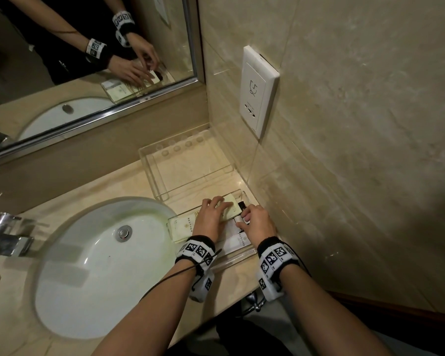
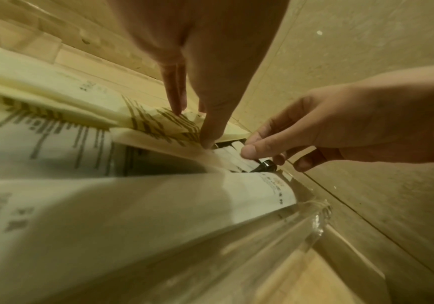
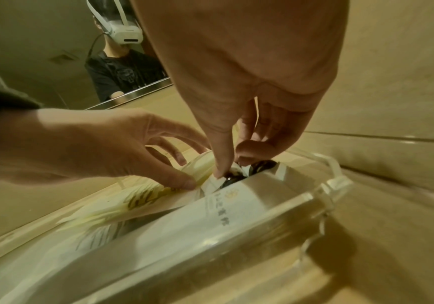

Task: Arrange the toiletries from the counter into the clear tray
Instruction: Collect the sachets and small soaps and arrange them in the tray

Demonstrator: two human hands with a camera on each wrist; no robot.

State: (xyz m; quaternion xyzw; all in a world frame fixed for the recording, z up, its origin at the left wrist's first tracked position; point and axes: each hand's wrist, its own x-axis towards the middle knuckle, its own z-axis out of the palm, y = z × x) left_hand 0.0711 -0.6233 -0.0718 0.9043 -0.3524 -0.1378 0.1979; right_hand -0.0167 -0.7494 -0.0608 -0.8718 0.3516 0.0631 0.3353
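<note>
The clear tray (image 1: 239, 256) lies on the counter between the sink and the right wall. Inside it are cream packets with gold stripes (image 1: 183, 227) and a long white packet (image 1: 238, 241) along the near wall. My left hand (image 1: 213, 211) rests with straight, spread fingers (image 2: 210, 123) on the striped packets (image 2: 55, 127). My right hand (image 1: 249, 214) is at the tray's far right end, where thumb and forefinger (image 3: 220, 164) pinch a small black item in a white wrapper (image 3: 262, 165), also seen between the two hands (image 2: 265, 165). The tray rim (image 3: 301, 203) runs in front of the white packet (image 3: 223, 209).
A white sink (image 1: 100, 265) with a chrome faucet (image 1: 5, 237) lies left of the tray. A second clear acrylic stand (image 1: 165, 160) sits behind it in the corner. The marble wall with a white socket (image 1: 260, 91) is close on the right; a mirror (image 1: 88, 47) is behind.
</note>
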